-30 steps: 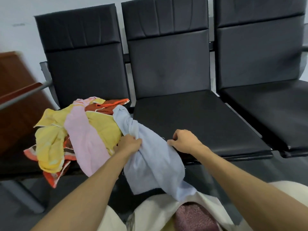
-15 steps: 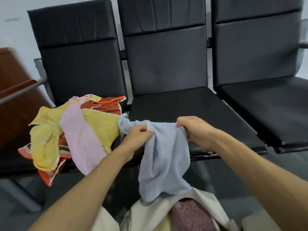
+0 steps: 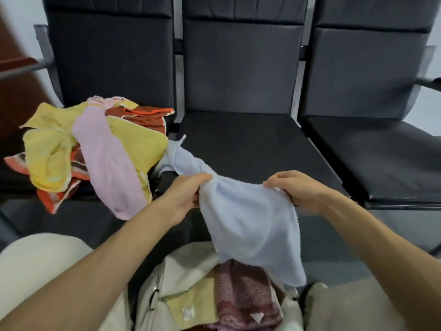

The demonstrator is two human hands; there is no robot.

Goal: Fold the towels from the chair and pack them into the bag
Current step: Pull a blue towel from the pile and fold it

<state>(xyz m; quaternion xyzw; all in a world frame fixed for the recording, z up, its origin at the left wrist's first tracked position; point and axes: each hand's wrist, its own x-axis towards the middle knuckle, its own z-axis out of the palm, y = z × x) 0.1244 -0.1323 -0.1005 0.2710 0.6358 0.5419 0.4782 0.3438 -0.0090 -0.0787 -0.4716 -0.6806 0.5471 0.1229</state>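
A light blue towel (image 3: 250,225) hangs between my hands in front of the middle chair seat (image 3: 248,149). My left hand (image 3: 186,194) pinches its top edge on the left and my right hand (image 3: 298,189) grips the edge on the right. One end of the towel trails back toward the pile. The pile of yellow, pink and orange towels (image 3: 95,149) lies on the left chair. Below, a cream bag (image 3: 181,278) stands open between my knees, with a maroon towel (image 3: 243,297) and a pale yellow one inside.
Three black padded chairs stand in a row; the right chair seat (image 3: 381,154) is bare. A brown wooden piece (image 3: 14,91) sits at the far left behind a metal armrest. The grey floor (image 3: 71,220) shows below the seats.
My hands have moved apart and spread the blue towel's top edge wider. The towel now hangs lower over the open bag, and the view has tilted down.
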